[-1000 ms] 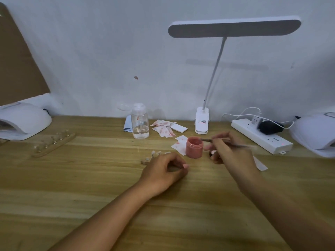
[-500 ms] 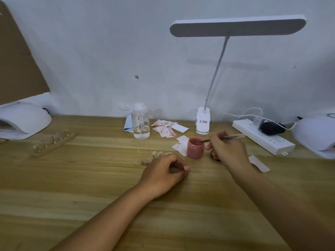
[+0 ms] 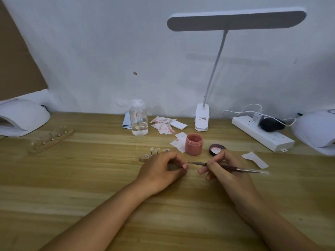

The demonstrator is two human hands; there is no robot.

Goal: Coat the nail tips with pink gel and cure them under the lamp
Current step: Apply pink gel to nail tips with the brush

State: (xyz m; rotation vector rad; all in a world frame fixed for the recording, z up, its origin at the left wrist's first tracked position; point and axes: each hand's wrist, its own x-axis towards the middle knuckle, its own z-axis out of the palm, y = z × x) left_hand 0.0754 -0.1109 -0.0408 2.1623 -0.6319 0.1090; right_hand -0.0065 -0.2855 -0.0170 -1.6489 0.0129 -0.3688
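Right grip (image 3: 228, 178) on brush (image 3: 244, 169), long axis left-right, tip leftward.

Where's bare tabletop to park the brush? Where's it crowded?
Free: the wide near strip of table around both forearms; the stretch between the wooden rack and the left hand. Crowded: behind the hands, where jar, lid, wipes, bottle and lamp base cluster; power strip fills the right rear.

No text can be read. The white plastic clip base of the desk lamp (image 3: 202, 122), at 12 o'clock from the pink round gel jar (image 3: 193, 144), bears a small label (image 3: 202, 118) with red and dark print. The white plug (image 3: 257, 116) at 2 o'clock bears blurred grey print.
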